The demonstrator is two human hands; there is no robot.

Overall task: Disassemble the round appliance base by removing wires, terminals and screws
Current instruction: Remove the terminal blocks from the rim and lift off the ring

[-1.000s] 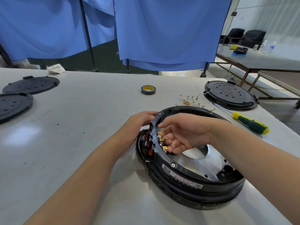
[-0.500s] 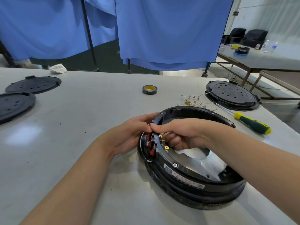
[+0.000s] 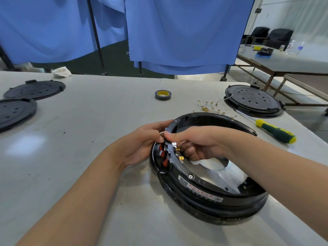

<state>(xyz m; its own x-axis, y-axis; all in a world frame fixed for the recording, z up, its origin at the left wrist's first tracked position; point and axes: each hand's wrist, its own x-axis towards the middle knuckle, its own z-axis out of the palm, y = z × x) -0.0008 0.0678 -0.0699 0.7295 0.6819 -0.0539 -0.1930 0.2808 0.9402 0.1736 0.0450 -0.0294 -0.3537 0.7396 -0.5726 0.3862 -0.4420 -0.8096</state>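
My left hand (image 3: 142,144) and right hand (image 3: 198,144) are both bare; no gloves, rings or watch show on them; my forearms are uncovered too, with no sleeve reaching down as far as either wrist.

Screwdriver (image 3: 276,131) right of base (image 3: 204,192)

- A tape roll (image 3: 163,95) is seen flat on the desk (image 3: 88,121), well apart from the other items.
- Two black discs (image 3: 34,90) (image 3: 15,112) are laid at the desk's left edge, just beside each other.
- A white rag (image 3: 61,71) is seen behind them.
- Blue curtains (image 3: 177,32) are hung beyond the desk.
- Two dark chairs (image 3: 271,37) are placed behind a second desk (image 3: 292,63).
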